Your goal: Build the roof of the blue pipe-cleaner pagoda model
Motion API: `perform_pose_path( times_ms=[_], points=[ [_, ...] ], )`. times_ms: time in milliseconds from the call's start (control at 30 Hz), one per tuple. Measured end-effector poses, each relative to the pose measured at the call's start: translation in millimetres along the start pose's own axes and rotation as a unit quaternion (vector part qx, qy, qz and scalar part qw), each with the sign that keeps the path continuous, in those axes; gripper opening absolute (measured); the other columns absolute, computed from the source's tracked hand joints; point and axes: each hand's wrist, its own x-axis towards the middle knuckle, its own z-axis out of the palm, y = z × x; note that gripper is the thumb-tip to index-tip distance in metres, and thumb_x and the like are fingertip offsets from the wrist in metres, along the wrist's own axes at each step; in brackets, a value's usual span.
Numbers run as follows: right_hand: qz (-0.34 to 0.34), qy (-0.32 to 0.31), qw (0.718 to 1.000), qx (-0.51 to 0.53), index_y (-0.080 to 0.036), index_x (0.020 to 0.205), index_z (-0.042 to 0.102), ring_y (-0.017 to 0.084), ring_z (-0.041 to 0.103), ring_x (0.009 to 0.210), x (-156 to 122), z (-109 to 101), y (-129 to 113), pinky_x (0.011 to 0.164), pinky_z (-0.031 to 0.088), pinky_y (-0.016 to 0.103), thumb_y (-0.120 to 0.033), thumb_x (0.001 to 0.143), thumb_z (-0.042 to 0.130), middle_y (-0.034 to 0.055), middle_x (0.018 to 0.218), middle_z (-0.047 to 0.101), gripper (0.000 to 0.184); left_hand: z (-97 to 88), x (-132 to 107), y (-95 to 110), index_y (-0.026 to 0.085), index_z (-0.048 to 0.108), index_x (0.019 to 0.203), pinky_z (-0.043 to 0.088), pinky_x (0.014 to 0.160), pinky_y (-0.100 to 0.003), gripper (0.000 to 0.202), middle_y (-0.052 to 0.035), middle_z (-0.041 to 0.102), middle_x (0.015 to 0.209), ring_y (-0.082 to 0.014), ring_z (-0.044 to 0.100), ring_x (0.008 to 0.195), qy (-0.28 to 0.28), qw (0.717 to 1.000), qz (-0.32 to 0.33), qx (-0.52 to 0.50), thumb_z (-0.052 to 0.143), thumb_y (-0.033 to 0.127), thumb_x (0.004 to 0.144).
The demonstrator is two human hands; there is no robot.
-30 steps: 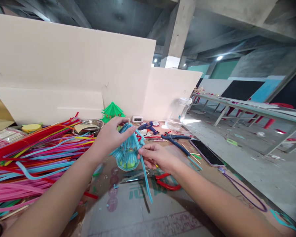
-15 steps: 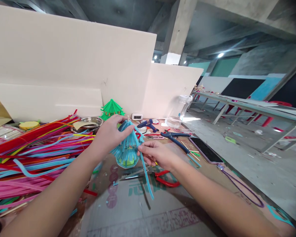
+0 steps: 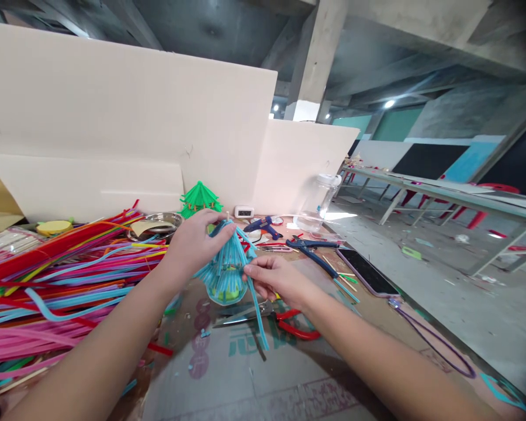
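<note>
A light-blue tiered model [image 3: 226, 269], roof-like and made of pipe cleaners, stands on the cardboard [image 3: 201, 380]. My left hand [image 3: 199, 237] grips its top, thumb on the near side and fingers behind. Between the thumb and fingers of my right hand [image 3: 272, 275] is a blue pipe cleaner [image 3: 259, 321]; its upper part runs along the model's right side and its loose end hangs toward the cardboard. Just below lie scissors with red handles [image 3: 298, 327], blades pointing left. The fingertips of my left hand are partly hidden behind the model.
Bundles of coloured pipe cleaners [image 3: 70, 280] cover the left side, beside a metal bowl [image 3: 175, 220]. Behind stand a green model [image 3: 200, 197], a small clock [image 3: 244, 211] and a glue gun [image 3: 265, 225]. Pliers [image 3: 311, 250], a phone [image 3: 368, 272] and a bottle [image 3: 318, 202] are at right.
The view has tilted slightly, so everything sits a little lower. Both hands keep their hold, and the pipe cleaner's loose end has shifted slightly left.
</note>
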Motion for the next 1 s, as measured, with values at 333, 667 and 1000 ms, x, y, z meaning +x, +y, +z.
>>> perform_pose_path(
  times_ms=[333,667,1000],
  points=[
    [-0.079,0.090,0.992,-0.047,-0.017,0.070,0.058,0.006,0.036,0.037,3,-13,-4,0.039,0.025,0.020,-0.059,0.079,0.062,-0.0070,0.043,0.048,0.043,-7.5,3,-6,0.019,0.072,0.108,0.044,0.097,-0.028,0.044,-0.0048,0.068,0.116,-0.0211,0.061,0.109,-0.053,0.997,0.016,-0.056,0.053,0.052,0.088],
    [-0.101,0.047,0.971,-0.211,-0.020,0.059,0.053,0.008,0.041,0.040,-14,4,-15,0.042,0.029,0.023,-0.053,0.089,0.052,-0.0028,0.046,0.053,0.045,-10.4,3,-6,0.021,0.071,0.108,0.045,0.097,-0.033,0.047,-0.0046,0.069,0.118,-0.0234,0.061,0.111,-0.075,0.995,0.006,-0.066,0.051,0.057,0.086],
    [0.002,-0.018,0.999,0.048,-0.015,0.082,0.064,0.005,0.035,0.031,-8,20,-3,0.034,0.021,0.018,-0.052,0.076,0.067,-0.0070,0.040,0.053,0.037,-17.4,3,-6,0.024,0.070,0.110,0.048,0.092,-0.032,0.049,-0.0030,0.069,0.116,-0.0246,0.061,0.110,-0.100,0.995,0.015,-0.027,0.051,0.060,0.085]
  ],
)
